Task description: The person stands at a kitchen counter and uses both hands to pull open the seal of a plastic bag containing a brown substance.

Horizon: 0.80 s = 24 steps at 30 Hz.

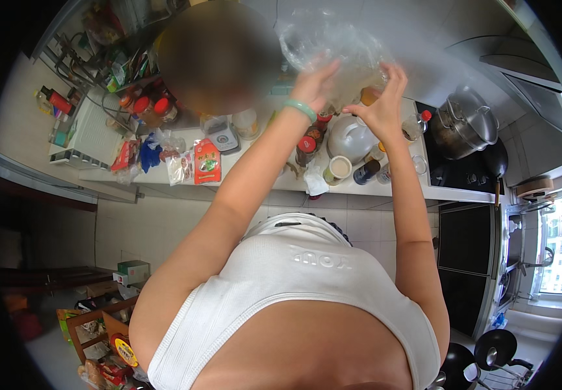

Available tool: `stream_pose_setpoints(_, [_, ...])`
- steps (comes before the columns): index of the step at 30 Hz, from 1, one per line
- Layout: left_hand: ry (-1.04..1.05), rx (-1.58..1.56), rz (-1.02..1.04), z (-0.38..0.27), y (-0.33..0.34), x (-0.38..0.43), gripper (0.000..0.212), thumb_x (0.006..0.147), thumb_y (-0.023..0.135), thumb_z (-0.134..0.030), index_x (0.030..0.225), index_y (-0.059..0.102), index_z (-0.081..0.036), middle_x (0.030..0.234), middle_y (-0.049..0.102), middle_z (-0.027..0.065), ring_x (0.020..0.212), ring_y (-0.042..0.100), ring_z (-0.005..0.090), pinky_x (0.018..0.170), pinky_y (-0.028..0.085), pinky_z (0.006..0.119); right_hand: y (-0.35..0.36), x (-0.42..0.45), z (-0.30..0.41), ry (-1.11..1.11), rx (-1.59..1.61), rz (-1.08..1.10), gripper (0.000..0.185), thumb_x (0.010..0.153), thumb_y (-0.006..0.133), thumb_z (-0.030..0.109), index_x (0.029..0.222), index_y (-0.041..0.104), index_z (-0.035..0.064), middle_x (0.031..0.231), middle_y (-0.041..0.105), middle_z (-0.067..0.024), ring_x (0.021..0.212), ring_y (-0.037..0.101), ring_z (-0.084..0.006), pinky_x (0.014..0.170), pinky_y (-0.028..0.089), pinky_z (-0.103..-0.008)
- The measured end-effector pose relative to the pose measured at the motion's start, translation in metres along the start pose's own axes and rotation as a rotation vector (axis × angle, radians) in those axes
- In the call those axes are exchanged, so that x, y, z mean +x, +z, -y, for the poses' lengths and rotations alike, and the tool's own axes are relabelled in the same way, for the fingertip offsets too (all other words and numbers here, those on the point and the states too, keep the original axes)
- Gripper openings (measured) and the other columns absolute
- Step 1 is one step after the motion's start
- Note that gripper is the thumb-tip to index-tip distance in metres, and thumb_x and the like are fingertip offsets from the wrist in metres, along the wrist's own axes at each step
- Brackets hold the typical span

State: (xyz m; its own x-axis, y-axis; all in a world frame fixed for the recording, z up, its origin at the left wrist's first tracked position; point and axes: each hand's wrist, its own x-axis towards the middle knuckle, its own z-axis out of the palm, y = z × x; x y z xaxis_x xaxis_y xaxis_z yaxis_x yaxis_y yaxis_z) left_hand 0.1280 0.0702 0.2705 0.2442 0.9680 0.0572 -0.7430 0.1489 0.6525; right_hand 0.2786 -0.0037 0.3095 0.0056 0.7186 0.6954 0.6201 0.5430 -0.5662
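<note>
A clear plastic bag [334, 41] is up by the wall behind the counter, in front of my raised arms. My left hand [316, 85], with a pale green bangle [300, 109] at the wrist, is at the bag's lower left; blur hides whether its fingers grip the film. At the bag's right edge, my right hand [383, 105] has thumb and fingers spread wide, its fingertips close to the film. Below the hands stands a rounded silver-grey vessel [349, 139]. A red-lidded jar [306, 148] and an open pale-filled cup [338, 168] are beside it.
A steel stockpot [463, 122] and a wok [493, 161] occupy the black cooktop [456, 179] at right. Along the counter's left part lie a red packet [207, 162] and a small scale [224, 140]. A dark round blur covers the upper left. A bottle with a red cap [415, 126] stands near the cooktop.
</note>
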Motion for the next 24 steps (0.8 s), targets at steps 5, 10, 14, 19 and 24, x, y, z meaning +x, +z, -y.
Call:
stream_pose_setpoints(5, [-0.059, -0.059, 0.105, -0.003, 0.004, 0.002, 0.075, 0.075, 0.072, -0.010, 0.137, 0.030, -0.006, 0.110, 0.053, 0.0047, 0.096, 0.050, 0.0168, 0.077, 0.041, 0.028, 0.020, -0.002, -0.014, -0.069, 0.123, -0.089, 0.093, 0.056, 0.086, 0.016, 0.129, 0.027, 0.0102, 0.129, 0.021, -0.0154, 0.108, 0.048, -0.0258, 0.076, 0.056, -0.0327])
stream_pose_setpoints(10, [-0.073, -0.051, 0.111, -0.014, 0.007, -0.001, 0.061, 0.076, 0.072, -0.009, 0.129, 0.040, -0.007, 0.105, 0.055, 0.0025, 0.089, 0.052, 0.0138, 0.073, 0.042, 0.027, 0.028, -0.003, -0.018, -0.057, 0.226, -0.099, 0.051, 0.065, 0.077, 0.003, 0.109, 0.051, 0.0067, 0.122, 0.033, -0.0146, 0.110, 0.043, -0.0236, 0.069, 0.056, -0.0275])
stream_pose_setpoints(14, [-0.024, -0.003, 0.106, -0.023, 0.017, -0.010, 0.052, 0.075, 0.072, -0.008, 0.121, 0.047, -0.008, 0.105, 0.056, 0.0016, 0.089, 0.053, 0.0117, 0.073, 0.042, 0.026, 0.037, -0.007, -0.044, -0.010, 0.269, -0.134, 0.017, 0.070, 0.072, 0.000, 0.085, 0.064, 0.0027, 0.107, 0.048, -0.0102, 0.085, 0.058, -0.0163, 0.063, 0.052, -0.0242])
stream_pose_setpoints(19, [0.098, 0.129, 0.010, -0.028, 0.007, -0.014, 0.049, 0.076, 0.068, -0.002, 0.121, 0.047, -0.006, 0.109, 0.056, 0.0052, 0.097, 0.054, 0.0128, 0.076, 0.045, 0.026, 0.017, -0.003, -0.047, 0.111, 0.301, -0.052, 0.012, 0.073, 0.070, 0.000, 0.083, 0.065, 0.0000, 0.103, 0.047, -0.0065, 0.075, 0.059, -0.0109, 0.063, 0.048, -0.0213])
stream_pose_setpoints(24, [0.197, 0.031, 0.032, -0.018, -0.013, -0.018, 0.046, 0.079, 0.060, 0.008, 0.121, 0.047, -0.006, 0.110, 0.055, 0.0067, 0.094, 0.054, 0.0133, 0.083, 0.045, 0.027, -0.003, 0.004, -0.036, 0.201, 0.403, -0.025, 0.011, 0.077, 0.068, 0.002, 0.083, 0.062, -0.0045, 0.104, 0.045, -0.0051, 0.074, 0.056, -0.0084, 0.064, 0.047, -0.0192])
